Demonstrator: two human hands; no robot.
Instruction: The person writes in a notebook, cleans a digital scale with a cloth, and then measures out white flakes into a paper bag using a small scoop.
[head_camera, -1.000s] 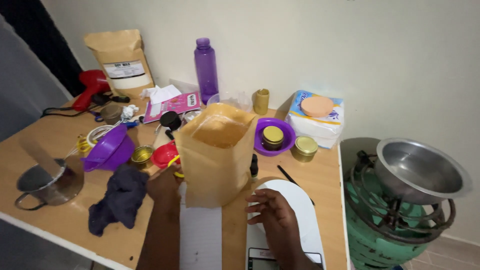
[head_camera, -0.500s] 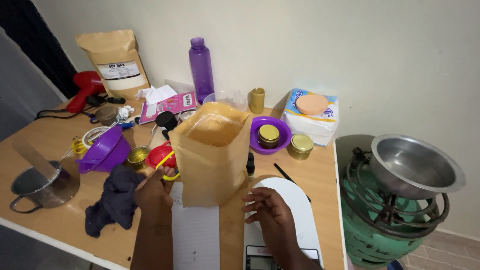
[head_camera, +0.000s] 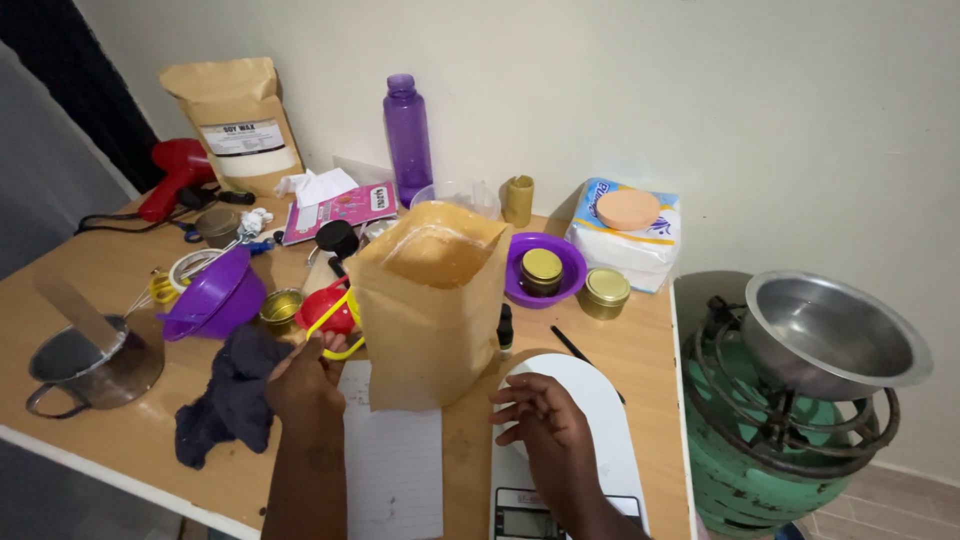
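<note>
The open brown bag (head_camera: 430, 305) stands upright; its contents are unclear. The left hand (head_camera: 305, 378) has closed on a yellow-handled red scoop (head_camera: 328, 312); the right hand (head_camera: 545, 420) stays flat, fingers apart, on the scale (head_camera: 600, 410).

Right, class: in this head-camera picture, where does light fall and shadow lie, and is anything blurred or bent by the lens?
Head view: soft, even light with no hard glare; the open brown bag casts a faint shadow toward the left hand. The steel bowl shows only a dull sheen. The right hand on the white scale is sharp. The table edge slants, a wide-angle effect.
</note>
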